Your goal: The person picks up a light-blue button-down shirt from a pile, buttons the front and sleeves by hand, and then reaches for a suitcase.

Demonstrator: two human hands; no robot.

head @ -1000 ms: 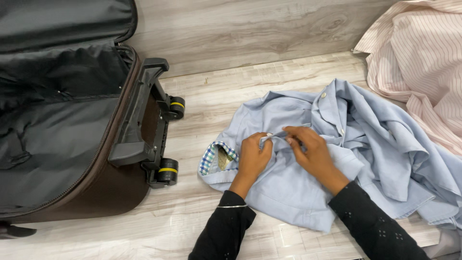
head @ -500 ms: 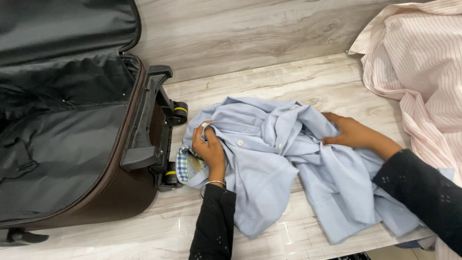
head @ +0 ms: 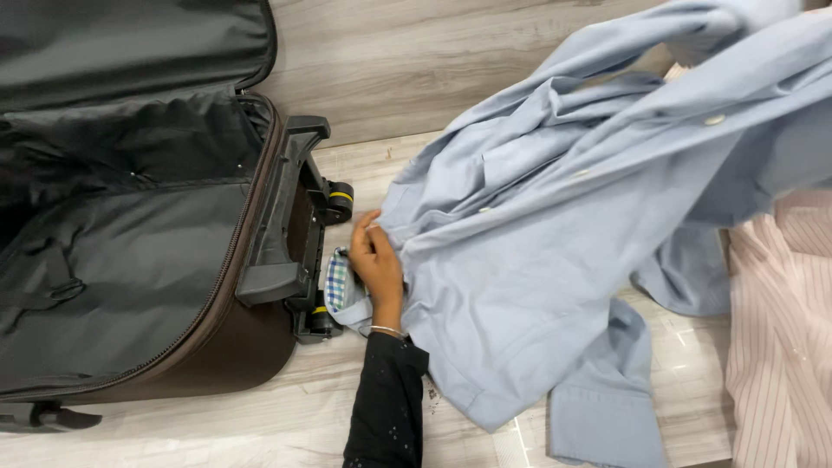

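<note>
Light-blue shirt (head: 555, 225), edge pinched in left-hand grip (head: 375, 260) beside suitcase (head: 147, 260).

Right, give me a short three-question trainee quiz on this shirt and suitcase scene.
1. True or false: the suitcase lies open.
2. What does the left hand grip? A) a suitcase wheel B) the light blue shirt C) the pink striped shirt
3. Fill in: the right hand is ___ in this view.

Key:
1. True; its dark lining shows.
2. B; the fingers pinch the shirt's edge beside the checked collar lining.
3. Hidden; the lifted shirt sweeps up to the upper right, covering where it would be.
</note>
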